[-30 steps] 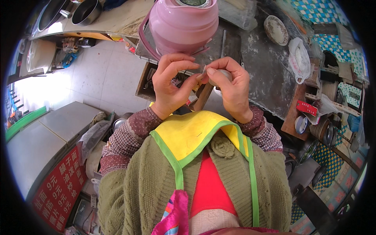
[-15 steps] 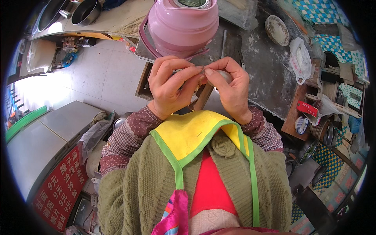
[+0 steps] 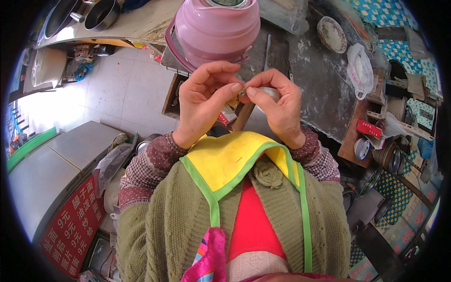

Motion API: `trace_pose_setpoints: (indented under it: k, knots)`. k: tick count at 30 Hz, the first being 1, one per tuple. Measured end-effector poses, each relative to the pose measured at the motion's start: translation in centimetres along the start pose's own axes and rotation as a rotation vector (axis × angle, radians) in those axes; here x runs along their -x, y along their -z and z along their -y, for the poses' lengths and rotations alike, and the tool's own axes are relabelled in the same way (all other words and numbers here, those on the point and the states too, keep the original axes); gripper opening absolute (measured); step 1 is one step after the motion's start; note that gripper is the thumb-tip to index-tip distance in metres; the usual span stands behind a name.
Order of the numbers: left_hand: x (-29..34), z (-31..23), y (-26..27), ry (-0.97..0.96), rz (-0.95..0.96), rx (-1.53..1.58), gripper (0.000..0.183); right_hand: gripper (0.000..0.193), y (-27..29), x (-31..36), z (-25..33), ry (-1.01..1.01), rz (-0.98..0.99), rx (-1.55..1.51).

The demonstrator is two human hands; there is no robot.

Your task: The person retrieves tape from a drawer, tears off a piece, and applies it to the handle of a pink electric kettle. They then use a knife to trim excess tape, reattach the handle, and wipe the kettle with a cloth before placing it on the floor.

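Left hand (image 3: 199,103) is arching loosely wide, right hand (image 3: 282,105) is pinching narrowly, contents unclear; light, steady pressure is probably serving best.

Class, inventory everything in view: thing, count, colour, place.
Jug: one, pink, top centre
Pans: two, dark, top left
Dish: one, whitish, upper right
Bag: one, white, below dish
Table: one, dark, right of jug
Drawer: one, brown, below jug
Sign: one, red, lower left
Cabinet: one, grey, left
Clutter: uncountable, mixed, far right
Apron: one, yellow, green-edged, centre
Cardigan: one, green, lower centre
Left hand: one, bare, centre
Right hand: one, bare, right of it
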State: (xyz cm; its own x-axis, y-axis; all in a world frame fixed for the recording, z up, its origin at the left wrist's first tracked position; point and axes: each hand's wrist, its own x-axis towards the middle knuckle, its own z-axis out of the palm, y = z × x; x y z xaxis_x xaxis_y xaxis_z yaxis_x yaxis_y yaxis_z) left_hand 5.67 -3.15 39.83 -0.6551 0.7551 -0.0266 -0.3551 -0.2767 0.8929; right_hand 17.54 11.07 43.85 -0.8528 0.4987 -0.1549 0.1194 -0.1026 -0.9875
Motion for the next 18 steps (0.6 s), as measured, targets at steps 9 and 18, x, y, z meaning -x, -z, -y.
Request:
trace_pose_setpoints:
  k: [9, 18]
  knots:
    - [0.35, 0.47, -0.34, -0.078, -0.111, 0.185, 0.022, 0.014, 0.16, -0.14, 0.54, -0.09, 0.106, 0.008]
    - [0.95, -0.27, 0.06, -0.096, 0.022, -0.052, 0.016, 0.013, 0.12, 0.06, -0.04, -0.08, 0.117, -0.134]
